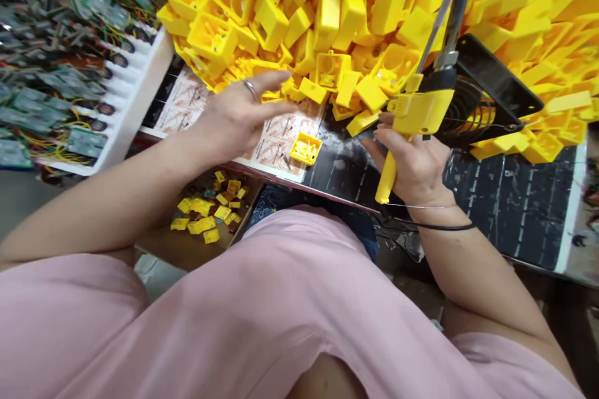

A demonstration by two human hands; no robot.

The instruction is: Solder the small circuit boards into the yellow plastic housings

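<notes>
My right hand (416,159) is wrapped round the handle of a yellow soldering gun (421,111), whose metal barrel points away from me. Thin wire trails from the base of its handle. My left hand (238,113) reaches over the near edge of a large heap of yellow plastic housings (341,19), its fingers stretched out and apart. I cannot make out anything in that hand. Between the two hands, one small open yellow housing (306,148) with parts inside lies on the bench, beside printed paper (276,143).
A black stand with a coiled spring (482,93) is right of the soldering gun. At the left, a white foam tray (135,100) borders many wired green circuit boards (42,93). Below the bench edge, a cardboard box (182,250) holds several small yellow pieces (201,209).
</notes>
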